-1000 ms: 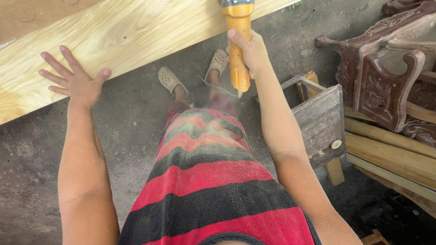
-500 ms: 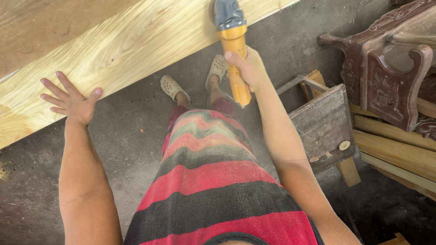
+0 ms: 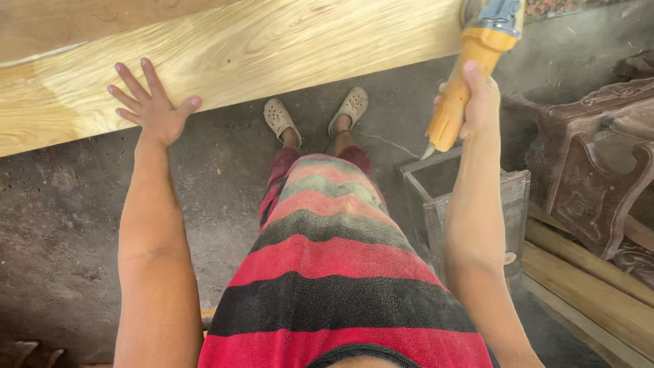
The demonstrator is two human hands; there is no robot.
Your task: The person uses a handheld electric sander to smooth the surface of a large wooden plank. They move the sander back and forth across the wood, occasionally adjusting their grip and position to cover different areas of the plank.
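Gripping the yellow power tool (image 3: 470,75), right hand (image 3: 477,102) shifted rightward; left hand (image 3: 153,105) still spread flat on plank (image 3: 286,48).

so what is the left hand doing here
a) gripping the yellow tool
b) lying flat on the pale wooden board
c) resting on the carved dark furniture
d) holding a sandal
b: the left hand lies open, fingers spread, on the edge of the pale wooden board.

Open concrete floor (image 3: 75,218) is seen left, below the wooden plank (image 3: 272,48). Passage right is blocked by a grey crate (image 3: 477,211), stacked boards (image 3: 593,286) and carved furniture (image 3: 593,163).
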